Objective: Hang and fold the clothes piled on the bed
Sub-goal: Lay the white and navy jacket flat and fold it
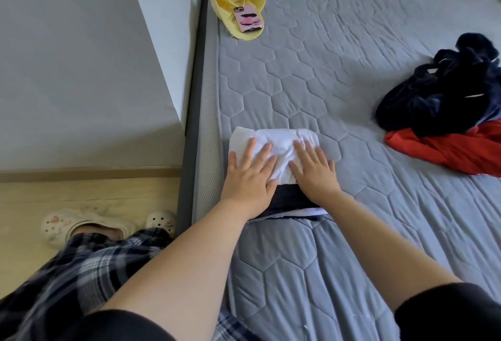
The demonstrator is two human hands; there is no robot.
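Left-hand fingers (254, 150) splayed flat, right-hand fingers (306, 150) the same. Nothing pinched or gripped; both palms just press down. Left hand (248, 178) and right hand (314, 175) sit side by side on the folded white garment (273, 141), which lies at the left edge of the bed (325, 74), near side. White piece rests on a dark folded garment (287, 199); a dark band and a thin white edge stick out toward the person, under the wrists.

Step in hand, as I read it: flattening the fold on top of the stack. To do it well: keep palms flat, sweep outward from centre to push air and creases to the edges, square the white piece to the dark one below, don't drag the lower layer. The stack is close to the mattress edge, so press straight down, not leftward.

Around: loose pile at right, well apart from the hands: dark navy clothes (444, 91) heaped over a red garment (444, 150). Those look unfolded, so most of the task remains. Far left on the bed: yellow cloth (225, 7) with a phone in a pink case (248, 19) lying on it. Left of the bed: grey wall panel, wood floor, white clog shoes (160, 221), plaid trousers on the person.

In the way: nothing between hands and the pile. No hangers visible.
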